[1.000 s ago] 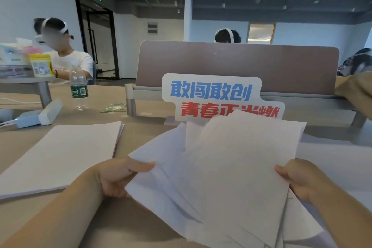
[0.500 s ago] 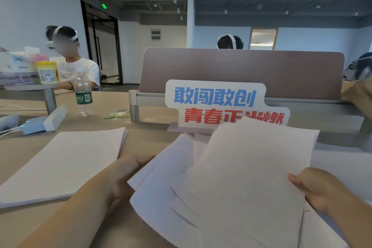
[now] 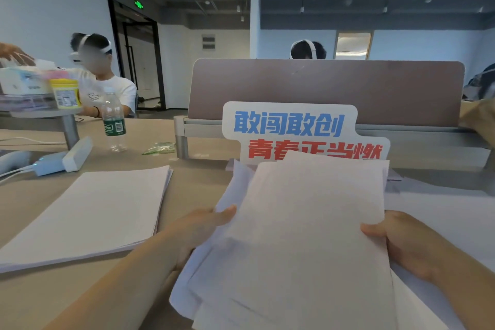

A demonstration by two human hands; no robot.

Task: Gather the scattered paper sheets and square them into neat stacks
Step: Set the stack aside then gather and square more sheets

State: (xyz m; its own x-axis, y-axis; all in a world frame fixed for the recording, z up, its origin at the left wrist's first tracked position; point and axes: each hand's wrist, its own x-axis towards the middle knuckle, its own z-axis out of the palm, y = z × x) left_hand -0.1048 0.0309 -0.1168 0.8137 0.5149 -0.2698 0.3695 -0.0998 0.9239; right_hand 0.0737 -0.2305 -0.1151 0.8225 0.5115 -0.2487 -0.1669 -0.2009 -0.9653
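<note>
A loose bundle of white paper sheets (image 3: 308, 236) is held upright-tilted in front of me, its edges still uneven at the left and bottom. My left hand (image 3: 198, 230) grips the bundle's left edge, thumb on the front. My right hand (image 3: 401, 244) grips the right edge, thumb on the front too. A squared stack of white sheets (image 3: 88, 214) lies flat on the beige table (image 3: 203, 185) to the left. More white sheets (image 3: 442, 217) lie on the table at the right, behind my right hand.
A sign with blue and red characters (image 3: 294, 131) stands behind the bundle, before a brown desk divider (image 3: 321, 88). At back left are a water bottle (image 3: 113, 120), a green packet (image 3: 159, 148), a white device with cables (image 3: 53, 161) and a shelf with boxes (image 3: 34, 88). People sit beyond.
The fanned sheets have been drawn together into a narrower, more aligned bundle. My left hand moved right onto its edge, and both hands now sit closer together.
</note>
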